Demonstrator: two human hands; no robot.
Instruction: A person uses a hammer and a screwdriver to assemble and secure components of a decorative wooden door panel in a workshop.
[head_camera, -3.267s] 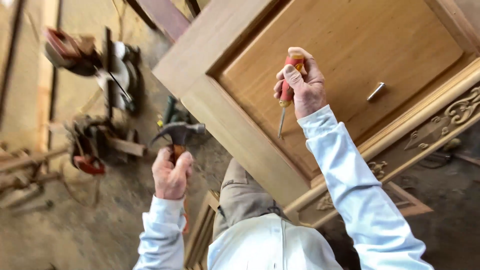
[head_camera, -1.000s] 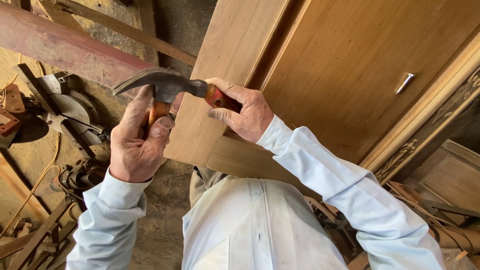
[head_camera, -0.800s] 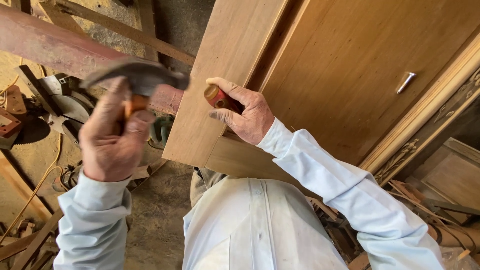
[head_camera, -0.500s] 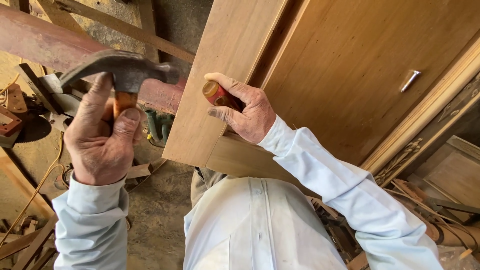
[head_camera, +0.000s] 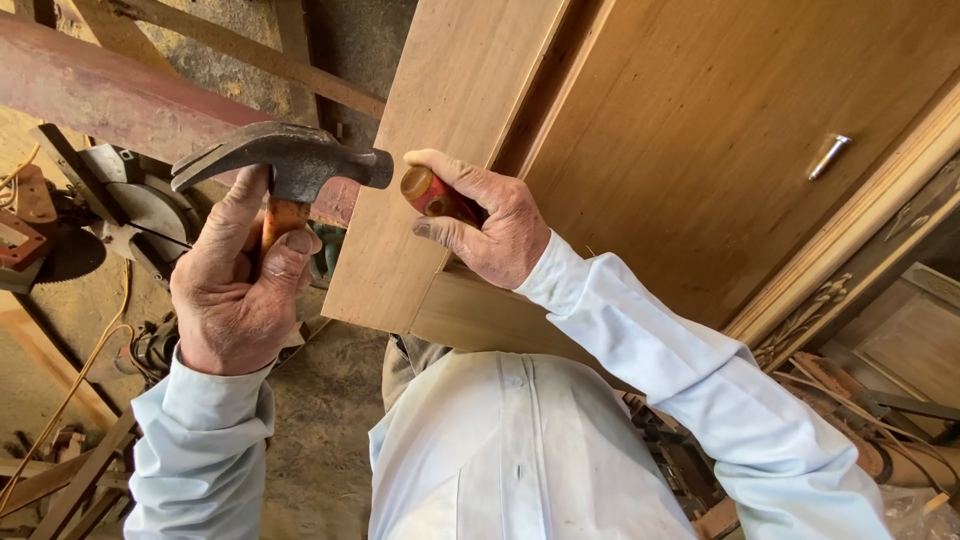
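My left hand (head_camera: 238, 290) grips a claw hammer (head_camera: 285, 165) just below its dark steel head, whose face sits a little left of the chisel's butt. My right hand (head_camera: 490, 218) is wrapped around a chisel with a red and wooden handle (head_camera: 425, 190), held against the frame of a large wooden door (head_camera: 640, 130). The chisel's blade is hidden behind my fingers. Both hands work at the door's light-coloured stile (head_camera: 440, 130).
A metal latch (head_camera: 830, 156) sits on the door panel at the right. A circular saw (head_camera: 120, 215) and a reddish beam (head_camera: 110, 95) lie to the left. Carved wooden trim (head_camera: 820, 300) and scrap timber are at the lower right. Dusty floor below.
The hammer swung away to the left and has come back toward the chisel's butt. My right hand has stayed in place on the chisel.
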